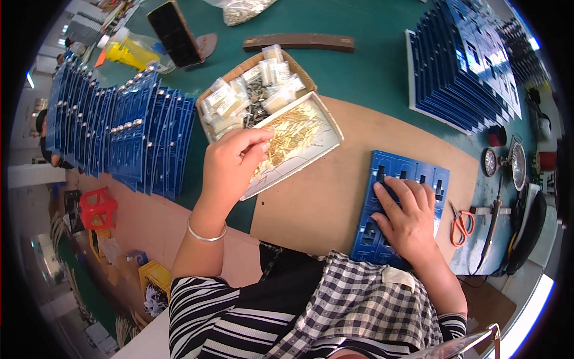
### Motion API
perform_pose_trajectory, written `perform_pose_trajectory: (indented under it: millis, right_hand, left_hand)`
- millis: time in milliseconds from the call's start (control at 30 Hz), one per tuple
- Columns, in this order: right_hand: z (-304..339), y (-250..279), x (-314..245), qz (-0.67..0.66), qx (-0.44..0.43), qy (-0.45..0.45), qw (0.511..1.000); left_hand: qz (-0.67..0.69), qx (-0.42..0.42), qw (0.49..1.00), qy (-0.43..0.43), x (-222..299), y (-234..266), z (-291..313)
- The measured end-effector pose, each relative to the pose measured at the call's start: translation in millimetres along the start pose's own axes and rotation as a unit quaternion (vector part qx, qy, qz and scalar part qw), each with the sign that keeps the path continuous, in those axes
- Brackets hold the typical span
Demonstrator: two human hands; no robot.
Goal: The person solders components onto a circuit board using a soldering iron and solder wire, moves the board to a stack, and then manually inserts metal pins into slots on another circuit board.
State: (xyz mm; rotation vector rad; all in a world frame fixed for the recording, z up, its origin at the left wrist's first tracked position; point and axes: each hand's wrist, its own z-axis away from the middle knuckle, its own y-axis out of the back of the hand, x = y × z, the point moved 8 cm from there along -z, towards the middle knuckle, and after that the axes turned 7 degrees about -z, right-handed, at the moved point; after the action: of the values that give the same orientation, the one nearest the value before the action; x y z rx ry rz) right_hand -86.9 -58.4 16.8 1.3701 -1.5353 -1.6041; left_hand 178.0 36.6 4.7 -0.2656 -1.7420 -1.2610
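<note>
My left hand (234, 160) hovers at the left side of a shallow white box (311, 157) of thin gold-coloured pins (292, 134). Its thumb and forefinger are pinched together; whatever may be between them is too small to make out. On a brown board, a blue circuit board panel (382, 163) with several black parts lies under my right hand (408, 218). Those fingers are spread over the panel, the tips near its black parts, and the palm hides part of its right side.
A carton (202, 113) of small bags adjoins the pin box. Blue panels (125, 128) stand in rows at left; another stack (460, 72) rises at far right. Orange-handled scissors (461, 228) and a soldering iron (491, 230) lie right. A phone (174, 33) stands at the back.
</note>
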Motion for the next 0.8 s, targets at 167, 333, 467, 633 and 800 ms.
perform_pose_trajectory:
  millis: [167,333,467,633,800]
  right_hand:
    - [-1.9,2.3,4.1,-0.059,-0.011,-0.014,0.998]
    - [3.6,16.4,13.0,-0.237,0.068,-0.064,0.967]
    - [7.8,12.8,13.2,-0.293,0.081,-0.093,0.948]
    - [8.4,3.7,16.1,-0.333,0.062,-0.13,0.932]
    - [6.2,3.2,11.4,-0.333,0.042,-0.121,0.934]
  left_hand:
    - [0.234,-0.145,0.961,0.042,29.2,-53.7,32.8]
    - [0.373,-0.312,0.868,0.097,57.1,-123.4,61.6]
    - [0.381,-0.336,0.855,0.101,60.8,-140.1,63.8]
    - [0.397,-0.324,0.854,0.092,60.1,-144.7,61.4]
    - [0.378,-0.321,0.864,0.084,60.8,-145.2,61.5]
